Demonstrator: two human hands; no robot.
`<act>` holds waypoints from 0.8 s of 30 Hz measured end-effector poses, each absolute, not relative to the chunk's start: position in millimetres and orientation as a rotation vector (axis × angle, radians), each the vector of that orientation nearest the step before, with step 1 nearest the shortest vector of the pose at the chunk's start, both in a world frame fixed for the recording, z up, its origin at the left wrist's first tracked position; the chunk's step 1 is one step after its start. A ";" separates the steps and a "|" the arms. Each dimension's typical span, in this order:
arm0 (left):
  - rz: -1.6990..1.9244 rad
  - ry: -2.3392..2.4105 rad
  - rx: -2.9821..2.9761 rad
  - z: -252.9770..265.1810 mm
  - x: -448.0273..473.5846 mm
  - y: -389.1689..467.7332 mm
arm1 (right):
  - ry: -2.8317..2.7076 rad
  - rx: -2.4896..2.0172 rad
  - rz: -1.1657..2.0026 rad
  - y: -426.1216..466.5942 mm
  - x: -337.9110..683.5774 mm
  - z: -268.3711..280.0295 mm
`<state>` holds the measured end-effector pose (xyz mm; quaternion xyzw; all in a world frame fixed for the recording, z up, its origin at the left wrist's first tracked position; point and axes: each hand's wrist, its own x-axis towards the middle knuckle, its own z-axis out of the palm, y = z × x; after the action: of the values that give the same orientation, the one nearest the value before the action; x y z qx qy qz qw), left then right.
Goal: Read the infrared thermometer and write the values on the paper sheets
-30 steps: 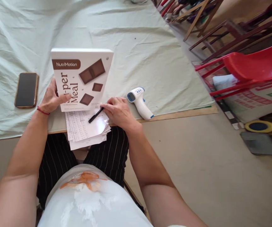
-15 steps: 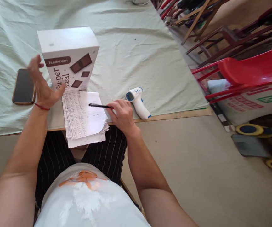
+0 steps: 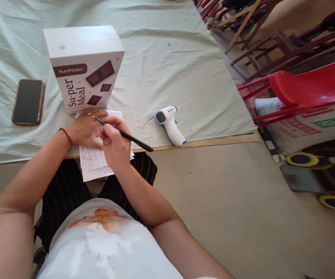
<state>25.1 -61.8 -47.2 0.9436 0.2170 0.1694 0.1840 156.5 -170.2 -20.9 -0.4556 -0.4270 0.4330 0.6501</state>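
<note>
My right hand (image 3: 116, 144) grips a black pen (image 3: 138, 142), its tip by the fingers of my other hand and its back end slanting down to the right. Flat across a stack of printed sheets (image 3: 93, 159) lies my left hand (image 3: 83, 128), fingers stretched out and a ring on one of them. The stack hangs partly over the table's front edge, and both hands cover much of its upper part. Just behind them stands a white NutriMotion box (image 3: 82, 83) with brown pictures on it.
A phone (image 3: 28, 102) lies left of the box. On the right, near the edge, is a white and blue infrared thermometer (image 3: 171, 124). A pale green cloth (image 3: 167, 73) covers the table. Beyond its right side stand a red chair (image 3: 309, 85) and a wheeled item (image 3: 304, 159).
My left hand has come down from the box's left side onto the papers. My right hand has moved left over the stack, turning the pen so its tip points up-left.
</note>
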 end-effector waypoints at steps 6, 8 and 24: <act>0.422 0.548 2.719 -47.3 23.1 -61.0 | -0.936 -1.294 1.015 -172.6 184.5 -44.4; 0.413 0.557 2.708 -48.1 24.2 -60.4 | -1.076 -1.367 0.945 -179.0 197.4 -43.0; 0.484 0.548 2.683 -51.5 27.6 -61.4 | -1.335 -1.438 0.729 -187.4 191.4 -56.5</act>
<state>27.6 -61.4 -51.5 0.9491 0.1939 0.1711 0.1796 191.4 -187.4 -56.5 -0.5947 -0.5522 0.3017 0.5004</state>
